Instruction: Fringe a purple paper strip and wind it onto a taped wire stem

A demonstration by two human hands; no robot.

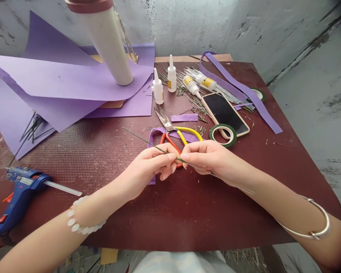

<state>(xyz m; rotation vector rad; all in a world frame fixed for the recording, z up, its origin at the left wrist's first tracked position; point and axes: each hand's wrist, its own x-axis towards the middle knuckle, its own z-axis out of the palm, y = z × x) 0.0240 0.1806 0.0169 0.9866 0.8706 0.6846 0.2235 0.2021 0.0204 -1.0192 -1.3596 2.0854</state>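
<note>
- The left hand (150, 165) is nearly closed, with the thumb and curled fingers pinching a thin green wire (147, 141) at the lower centre of the frame.
- The right hand (207, 159) is also closed in a pinch. Its fingertips hold the same wire just beside the left hand, and the two hands almost touch.
- The wire runs through both hands, tilted, with its free end pointing to the upper left over the desk (238, 216).
- Under the hands lie scissors (166, 123) with yellow and red handles. The fingertips are right by the red handle, but I cannot tell whether they touch it.
- A purple paper loop (152, 146) lies beneath the scissors handles and passes under the left hand.
- Just above the scissors is a small purple strip (184, 117).
- To the upper right of the hands are a phone (224, 113) and a green tape roll (223, 135), which rests against the phone's lower edge.
- Two upright glue bottles (165, 81) and two lying glue bottles (199, 83) stand among dry green needles at the top centre.
- A long purple strip (238, 91) crosses the upper right of the desk.
- Purple sheets (74, 79) and a white tube (108, 45) fill the upper left.
- A blue glue gun (22, 193) lies at the lower left.
- A beaded bracelet (79, 220) circles the left wrist, and a silver bangle (308, 223) circles the right forearm.
</note>
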